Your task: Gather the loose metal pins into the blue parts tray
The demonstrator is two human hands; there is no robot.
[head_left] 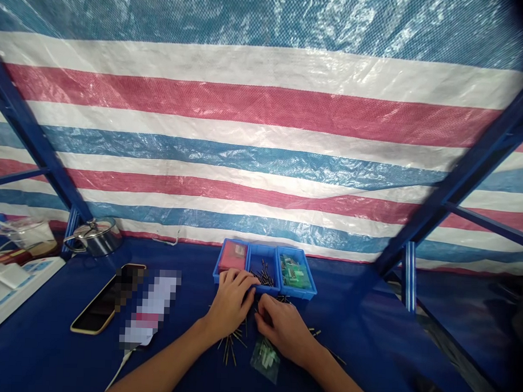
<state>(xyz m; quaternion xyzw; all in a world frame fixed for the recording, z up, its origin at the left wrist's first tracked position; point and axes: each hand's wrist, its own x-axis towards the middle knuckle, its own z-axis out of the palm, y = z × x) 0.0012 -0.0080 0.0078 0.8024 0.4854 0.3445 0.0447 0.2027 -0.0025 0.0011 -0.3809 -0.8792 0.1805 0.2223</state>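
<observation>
My left hand (pixel 231 302) rests on the blue table cloth in front of the blue bins, fingers curled together over something small I cannot make out. My right hand (pixel 282 328) lies close beside it, fingers bent and pinched near the left fingertips. Thin dark metal pins (pixel 231 346) lie scattered under and around both hands. A small clear bag of pale green parts (pixel 266 358) lies just below my right hand. The middle blue bin (pixel 264 270) holds more dark pins. The left bin (pixel 232 255) holds red pieces, the right bin (pixel 294 271) green ones.
A phone (pixel 101 305) lies face up at the left, next to a blurred white object (pixel 152 309) with a cable. A metal pot with a lid (pixel 95 237) stands at the back left. Blue frame posts (pixel 408 275) and a striped tarp (pixel 263 133) enclose the table.
</observation>
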